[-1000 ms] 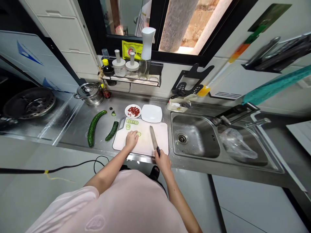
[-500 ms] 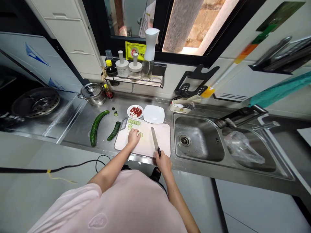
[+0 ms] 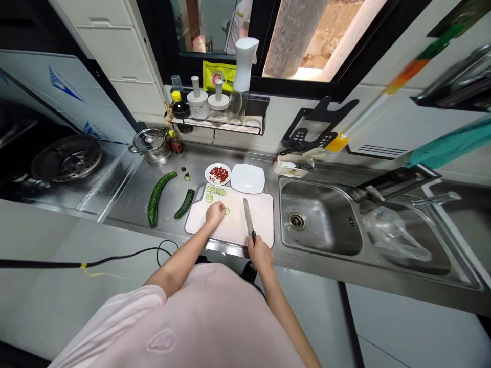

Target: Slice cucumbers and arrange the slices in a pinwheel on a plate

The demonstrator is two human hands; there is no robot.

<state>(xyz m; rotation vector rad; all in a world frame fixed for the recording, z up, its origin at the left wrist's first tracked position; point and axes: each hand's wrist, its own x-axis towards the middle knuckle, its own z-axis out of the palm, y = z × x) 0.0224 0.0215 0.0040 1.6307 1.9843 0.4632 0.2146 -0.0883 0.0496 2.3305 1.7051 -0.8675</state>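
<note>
Where the grip is closed, right hand (image 3: 260, 254): wrapped firmly round the black handle of a kitchen knife (image 3: 248, 217), steel blade pointing forward over the board.

Left hand (image 3: 215, 213): palm down on the board, fingers curled into a narrow grip; whether anything lies beneath cannot be told. Just beside it, one loose slice.

Cucumber slices (image 3: 214, 190): thin, pale green discs with dark rims, in a short overlapping row near the board's far edge, a small stack below.

Cutting board (image 3: 240, 230): white plastic, rounded corners, handle cutout at far left; open room between the hands and along the right side.

Produce: a long, curved, bumpy cucumber (image 3: 156, 198) and a shorter cucumber piece (image 3: 184, 204), left of the board.

Tabletop (image 3: 238, 159): brushed stainless steel, carrying a round plate (image 3: 207, 175) of chopped red pieces and a square white plate (image 3: 247, 178) beyond the board; steel sink (image 3: 318, 220) to the right.
</note>
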